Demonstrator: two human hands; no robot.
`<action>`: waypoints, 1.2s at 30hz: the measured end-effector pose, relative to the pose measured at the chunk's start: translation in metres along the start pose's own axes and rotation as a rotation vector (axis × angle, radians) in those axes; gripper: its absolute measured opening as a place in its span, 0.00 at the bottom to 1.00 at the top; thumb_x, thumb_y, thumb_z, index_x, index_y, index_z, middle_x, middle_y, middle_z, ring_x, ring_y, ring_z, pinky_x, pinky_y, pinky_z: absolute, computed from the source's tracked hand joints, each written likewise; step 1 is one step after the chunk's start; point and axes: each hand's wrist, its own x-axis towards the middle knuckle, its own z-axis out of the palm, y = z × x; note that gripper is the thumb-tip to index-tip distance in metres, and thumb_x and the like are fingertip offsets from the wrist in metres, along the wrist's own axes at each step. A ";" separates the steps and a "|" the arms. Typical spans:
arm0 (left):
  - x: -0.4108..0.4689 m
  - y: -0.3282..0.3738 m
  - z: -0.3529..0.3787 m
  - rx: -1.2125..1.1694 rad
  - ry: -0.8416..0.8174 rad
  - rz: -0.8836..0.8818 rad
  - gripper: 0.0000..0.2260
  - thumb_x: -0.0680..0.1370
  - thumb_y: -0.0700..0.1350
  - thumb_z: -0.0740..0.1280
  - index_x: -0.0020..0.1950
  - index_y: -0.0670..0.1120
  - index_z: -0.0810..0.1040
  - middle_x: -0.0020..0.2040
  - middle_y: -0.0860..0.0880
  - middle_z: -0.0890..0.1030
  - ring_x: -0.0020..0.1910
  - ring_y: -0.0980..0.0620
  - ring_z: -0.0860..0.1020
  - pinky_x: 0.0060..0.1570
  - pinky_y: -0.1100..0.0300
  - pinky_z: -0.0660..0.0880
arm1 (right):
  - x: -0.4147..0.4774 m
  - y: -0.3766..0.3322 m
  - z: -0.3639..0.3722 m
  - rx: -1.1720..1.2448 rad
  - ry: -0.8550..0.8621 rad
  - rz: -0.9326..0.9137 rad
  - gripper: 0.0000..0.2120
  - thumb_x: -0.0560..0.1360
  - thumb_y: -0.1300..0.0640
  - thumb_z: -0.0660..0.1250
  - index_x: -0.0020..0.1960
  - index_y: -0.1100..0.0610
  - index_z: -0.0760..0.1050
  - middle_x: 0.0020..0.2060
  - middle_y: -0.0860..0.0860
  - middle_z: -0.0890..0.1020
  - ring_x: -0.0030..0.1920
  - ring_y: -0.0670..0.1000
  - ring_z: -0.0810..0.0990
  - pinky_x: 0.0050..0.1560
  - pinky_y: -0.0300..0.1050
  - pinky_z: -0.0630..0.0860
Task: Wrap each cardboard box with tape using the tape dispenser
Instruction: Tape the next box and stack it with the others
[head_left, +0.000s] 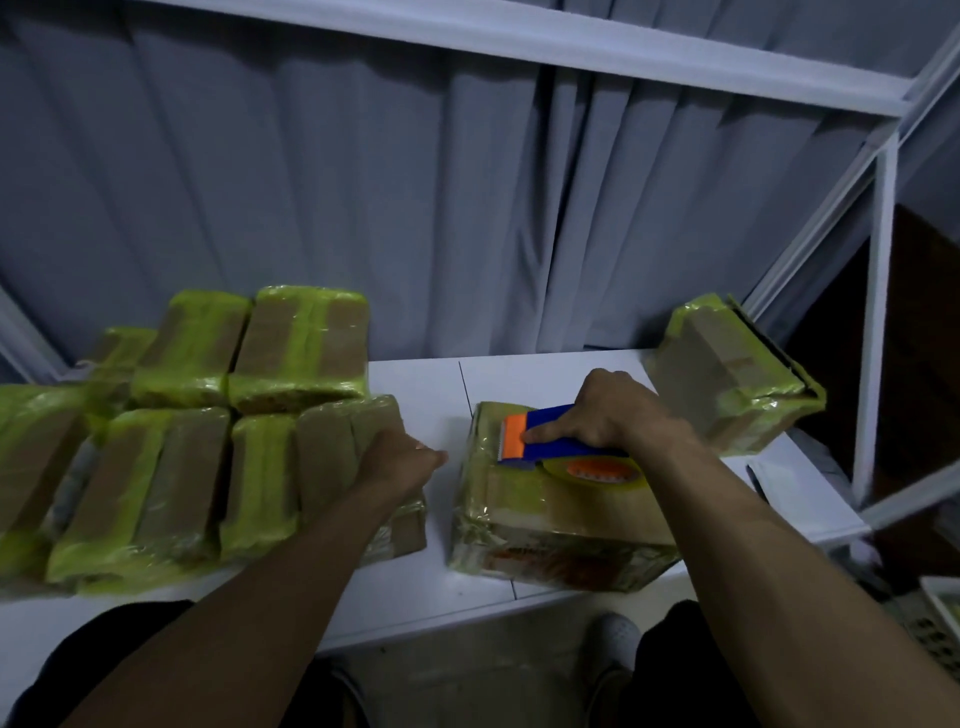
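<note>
A cardboard box (524, 525) wrapped in yellowish tape lies on the white table (441, 582) in front of me. My right hand (613, 410) grips a blue tape dispenser (556, 434) with an orange blade guard and a tape roll (597, 473), resting on top of that box. My left hand (400, 457) rests on the right end of another taped box (353, 447), at the edge of a pile to the left; whether it grips the box I cannot tell.
Several taped boxes (182, 441) are stacked across the left of the table. One more taped box (727, 374) sits tilted at the far right corner. A grey curtain (415, 208) hangs behind, a white metal frame (878, 312) stands right.
</note>
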 end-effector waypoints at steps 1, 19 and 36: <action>0.001 0.000 0.003 0.018 0.010 0.026 0.21 0.75 0.48 0.73 0.26 0.45 0.68 0.25 0.50 0.71 0.29 0.53 0.72 0.34 0.60 0.67 | 0.003 0.001 0.000 -0.016 -0.003 0.009 0.40 0.51 0.21 0.76 0.43 0.54 0.73 0.39 0.51 0.79 0.42 0.54 0.80 0.41 0.49 0.78; 0.006 0.014 0.037 0.166 0.068 0.211 0.38 0.73 0.56 0.75 0.75 0.38 0.66 0.68 0.39 0.74 0.66 0.41 0.74 0.62 0.52 0.73 | 0.005 0.012 0.017 0.015 0.101 0.028 0.37 0.56 0.22 0.74 0.39 0.54 0.70 0.37 0.51 0.76 0.39 0.54 0.78 0.32 0.44 0.69; -0.015 0.002 0.073 -0.164 -0.366 0.237 0.27 0.79 0.64 0.55 0.77 0.57 0.64 0.65 0.56 0.77 0.61 0.52 0.78 0.64 0.51 0.74 | 0.008 0.059 0.020 0.252 0.136 0.033 0.34 0.62 0.22 0.70 0.47 0.53 0.76 0.44 0.50 0.81 0.45 0.53 0.81 0.48 0.53 0.81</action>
